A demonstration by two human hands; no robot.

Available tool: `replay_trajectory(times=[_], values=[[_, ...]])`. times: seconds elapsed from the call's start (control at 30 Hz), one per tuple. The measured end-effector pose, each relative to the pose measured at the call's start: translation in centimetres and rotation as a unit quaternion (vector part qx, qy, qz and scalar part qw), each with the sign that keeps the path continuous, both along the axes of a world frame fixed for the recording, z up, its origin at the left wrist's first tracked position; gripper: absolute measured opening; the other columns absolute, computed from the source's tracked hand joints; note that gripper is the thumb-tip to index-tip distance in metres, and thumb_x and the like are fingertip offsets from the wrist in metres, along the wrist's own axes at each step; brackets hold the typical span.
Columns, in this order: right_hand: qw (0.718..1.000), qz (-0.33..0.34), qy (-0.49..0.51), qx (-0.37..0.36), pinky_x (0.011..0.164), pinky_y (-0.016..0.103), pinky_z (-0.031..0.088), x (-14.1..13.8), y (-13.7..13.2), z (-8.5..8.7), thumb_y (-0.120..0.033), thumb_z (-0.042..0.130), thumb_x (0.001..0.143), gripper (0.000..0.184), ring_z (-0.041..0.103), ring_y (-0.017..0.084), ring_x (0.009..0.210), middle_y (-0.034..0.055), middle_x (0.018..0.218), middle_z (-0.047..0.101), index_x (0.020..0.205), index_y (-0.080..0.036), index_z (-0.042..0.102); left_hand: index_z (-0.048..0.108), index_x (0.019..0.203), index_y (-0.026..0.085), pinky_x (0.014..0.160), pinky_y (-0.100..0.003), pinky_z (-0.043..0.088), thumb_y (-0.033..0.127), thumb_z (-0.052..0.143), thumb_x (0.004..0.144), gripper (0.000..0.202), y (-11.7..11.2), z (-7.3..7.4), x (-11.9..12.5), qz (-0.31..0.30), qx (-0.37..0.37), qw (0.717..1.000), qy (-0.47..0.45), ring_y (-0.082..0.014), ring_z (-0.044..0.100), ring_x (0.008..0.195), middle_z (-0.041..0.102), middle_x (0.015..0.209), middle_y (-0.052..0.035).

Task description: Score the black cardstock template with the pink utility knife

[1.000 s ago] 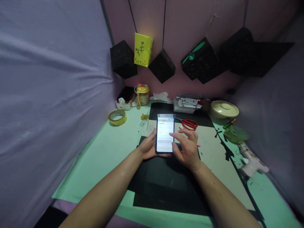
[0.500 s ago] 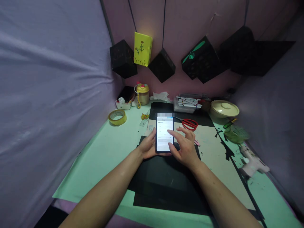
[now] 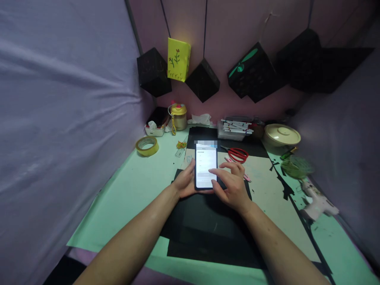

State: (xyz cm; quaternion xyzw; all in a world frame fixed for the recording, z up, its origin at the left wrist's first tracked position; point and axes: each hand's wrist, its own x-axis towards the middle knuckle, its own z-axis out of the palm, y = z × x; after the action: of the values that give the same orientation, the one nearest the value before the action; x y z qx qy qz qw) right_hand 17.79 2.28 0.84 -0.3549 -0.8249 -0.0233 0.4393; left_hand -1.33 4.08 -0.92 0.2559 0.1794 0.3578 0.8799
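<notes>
My left hand [image 3: 185,184] grips a lit smartphone [image 3: 205,164] from its left side and below, holding it upright over a black paper sheet [image 3: 204,225] on the green table cover [image 3: 133,190]. My right hand [image 3: 233,184] hovers at the phone's right side, fingers loosely spread, with the index fingertip touching the lower part of the screen. Nothing is held in the right hand.
Red scissors [image 3: 237,154] lie just beyond the phone. A yellow tape roll [image 3: 147,145] sits at left, a lidded bowl [image 3: 282,135] and a pen box [image 3: 236,130] at the back, a glue gun [image 3: 319,202] at right. Dark gift boxes [image 3: 251,73] hang on the wall.
The phone and both hands have drifted slightly away from me. My right index finger has moved down and left on the screen. The screen content has changed a little.
</notes>
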Motion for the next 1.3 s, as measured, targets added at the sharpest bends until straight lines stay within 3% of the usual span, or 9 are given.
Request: replay_trajectory(times=[0.13,0.37,0.7,1.07,1.3], values=[[1.000,-0.009,0.005,0.008,0.097,0.047,0.033,0.04,-0.04,0.08,-0.025,0.058,0.085,0.025,0.057,0.024,0.097,0.0037,0.090,0.069,0.109,-0.023,0.063,0.046,0.141,0.021,0.093,-0.055,0.045,0.063,0.025,0.096,0.066,0.03,0.09,0.05,-0.002,0.002,1.000,0.006,-0.0364,0.048,0.128,0.048,0.144,-0.0145],[0.998,-0.049,-0.041,-0.011,0.099,0.048,0.033,-0.14,0.20,-0.27,-0.030,0.058,0.085,0.045,0.050,0.029,0.116,0.0115,0.120,0.062,0.129,-0.020,0.053,0.040,0.145,0.023,0.091,-0.056,0.045,0.063,0.019,0.096,0.067,0.18,-0.66,-0.28,-0.017,-0.007,1.000,0.011,-0.0349,0.055,0.120,0.053,0.138,-0.0162],[0.999,-0.024,-0.025,-0.005,0.100,0.048,0.030,-0.06,0.29,-0.39,-0.028,0.059,0.086,0.032,0.055,0.027,0.110,0.0063,0.098,0.071,0.117,-0.021,0.062,0.043,0.143,0.022,0.092,-0.054,0.045,0.064,0.021,0.096,0.066,0.17,-0.35,-0.22,-0.005,-0.014,1.000,0.001,-0.0336,0.057,0.117,0.052,0.139,-0.0156],[1.000,-0.008,-0.017,0.002,0.101,0.048,0.030,-0.07,0.20,-0.36,-0.026,0.060,0.085,0.027,0.058,0.024,0.105,0.0031,0.095,0.073,0.111,-0.022,0.064,0.046,0.141,0.018,0.099,-0.047,0.040,0.060,0.023,0.098,0.065,0.16,-0.15,0.07,0.017,-0.020,1.000,-0.010,-0.0307,0.053,0.123,0.056,0.136,-0.0145],[1.000,0.002,-0.010,0.006,0.099,0.047,0.031,-0.08,0.02,-0.06,-0.025,0.059,0.085,0.024,0.058,0.024,0.100,0.0020,0.090,0.072,0.109,-0.022,0.063,0.044,0.142,0.018,0.096,-0.046,0.043,0.059,0.025,0.098,0.063,0.04,0.02,-0.05,0.013,-0.012,1.000,-0.024,-0.0312,0.054,0.122,0.054,0.138,-0.0152]])
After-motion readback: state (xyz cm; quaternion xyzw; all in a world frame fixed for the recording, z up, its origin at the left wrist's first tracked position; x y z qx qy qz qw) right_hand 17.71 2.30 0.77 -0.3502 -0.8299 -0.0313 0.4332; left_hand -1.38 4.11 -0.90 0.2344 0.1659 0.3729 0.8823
